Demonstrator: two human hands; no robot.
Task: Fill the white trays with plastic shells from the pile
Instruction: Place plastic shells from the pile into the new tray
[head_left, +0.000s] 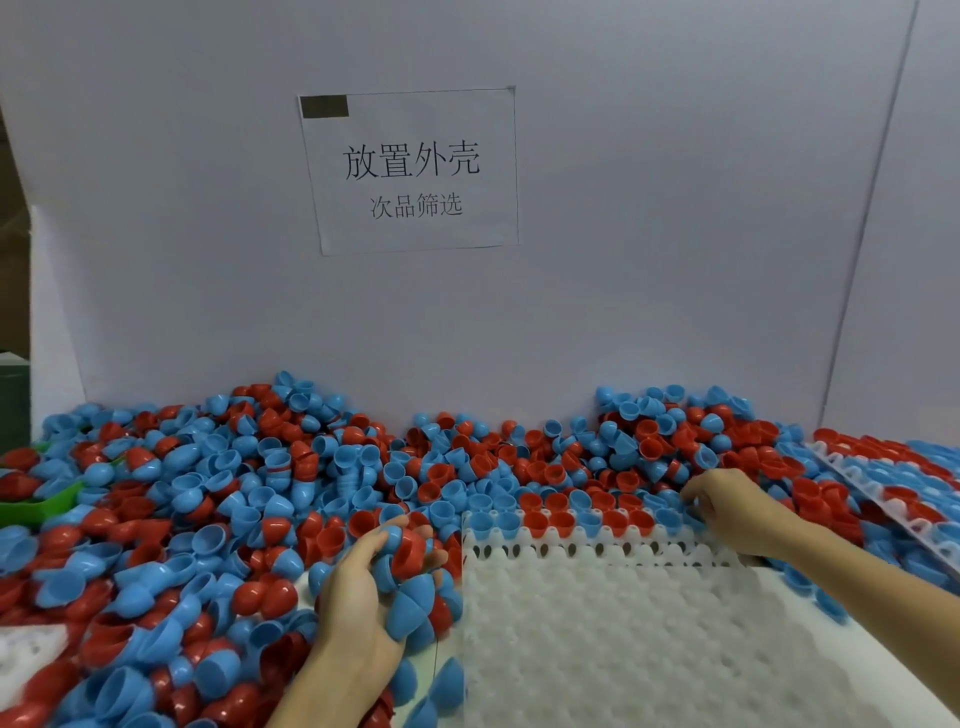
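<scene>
At your far left a green scoop (49, 503) lies half buried in the pile (218, 493) of red and blue plastic shells, which spreads across the bench from the left edge to the right along the foot of the white back wall (649, 208). Near the bottom left corner, a bit of a white tray (28, 649) shows among the shells.

Your left hand (363, 587) sits just left of the main tray, palm turned inward, with its fingers (431, 558) curled round a bunch of shells (410, 571), blue and red mixed together.

Above that, a paper sign (413, 169) with printed characters is stuck to the wall.

In front of you lies the main white tray (623, 639). Its far rows hold shells sitting open side up, red and blue mixed, while the many nearer pockets are unfilled.

Your right hand (732, 512) reaches over the far right corner of that tray, knuckles up, fingers (696, 499) bent down onto the shells at the end of the filled row. You cannot tell from here whether they are pinching one or just touching it.

At the far right, another filled tray (893, 499) lies tilted on the pile, its pockets loaded with red and blue shells.
</scene>
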